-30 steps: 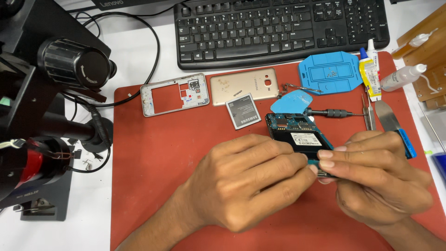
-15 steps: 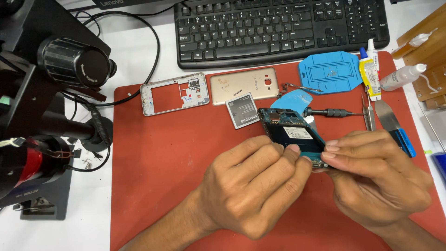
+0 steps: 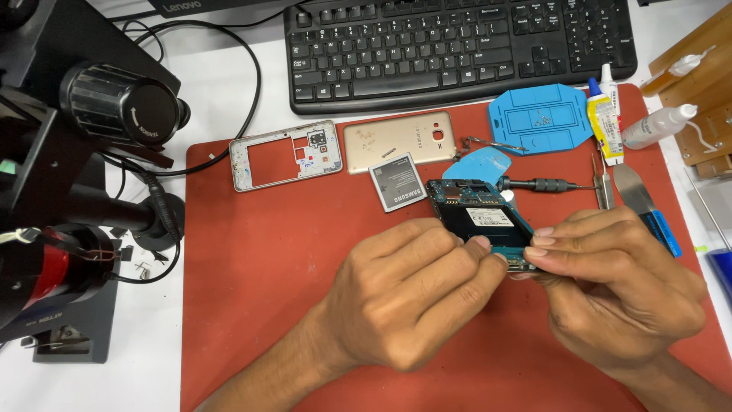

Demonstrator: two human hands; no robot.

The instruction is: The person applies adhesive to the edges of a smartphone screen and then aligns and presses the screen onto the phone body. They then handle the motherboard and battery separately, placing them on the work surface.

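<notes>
At centre right of the frame, the left hand (image 3: 404,297) and right hand (image 3: 618,294) both pinch the near end of an opened phone body (image 3: 482,220), bare circuit board up, above the red mat (image 3: 267,290); a light, even fingertip grip at the edges likely spares its exposed blue-green parts

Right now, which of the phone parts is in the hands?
The open phone body with the circuit board; both hands pinch its near end. The frame, gold cover and battery lie untouched.

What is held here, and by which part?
Both hands, left and right, pinch the opened phone body at its near end, fingertips meeting there.
</notes>
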